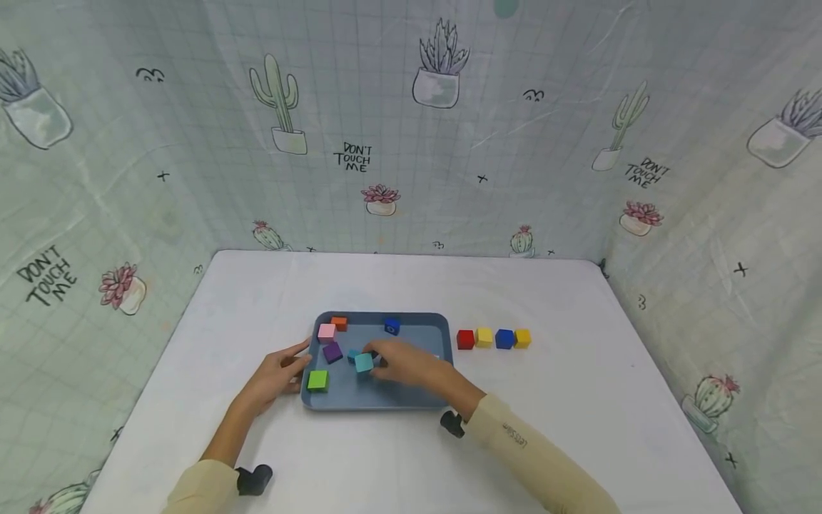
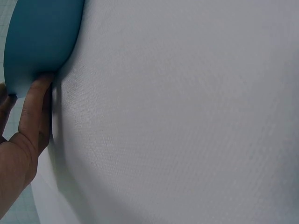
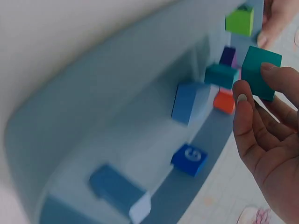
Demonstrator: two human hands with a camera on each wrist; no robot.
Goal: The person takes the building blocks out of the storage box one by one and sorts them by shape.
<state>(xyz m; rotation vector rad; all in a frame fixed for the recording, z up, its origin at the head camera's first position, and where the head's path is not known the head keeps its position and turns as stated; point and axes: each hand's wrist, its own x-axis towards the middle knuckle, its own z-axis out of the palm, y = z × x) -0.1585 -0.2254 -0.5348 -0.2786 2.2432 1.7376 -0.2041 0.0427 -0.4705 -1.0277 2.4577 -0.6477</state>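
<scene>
My right hand (image 1: 411, 363) is over the middle of the blue-grey tray (image 1: 379, 405), pinching a teal cube (image 3: 254, 70) between thumb and fingertips. Just beyond that cube, a second teal cube (image 3: 220, 75) lies in the tray, partly covered in the head view. A blue cube (image 3: 189, 102) lies under the right hand, hidden from the head camera. My left hand (image 1: 276, 378) touches the tray's left side, its fingers fairly straight against the outer wall. In the left wrist view a fingertip (image 2: 44, 79) presses the tray's underside edge.
Inside the tray are a green cube (image 1: 317, 380), purple cube (image 1: 332, 352), pink cube (image 1: 327, 332), orange cube (image 1: 340, 323) and dark blue cube (image 1: 392, 326) marked G. Right of it stand a red cube (image 1: 465, 339), two yellow cubes (image 1: 484, 338) and a blue cube (image 1: 504, 338).
</scene>
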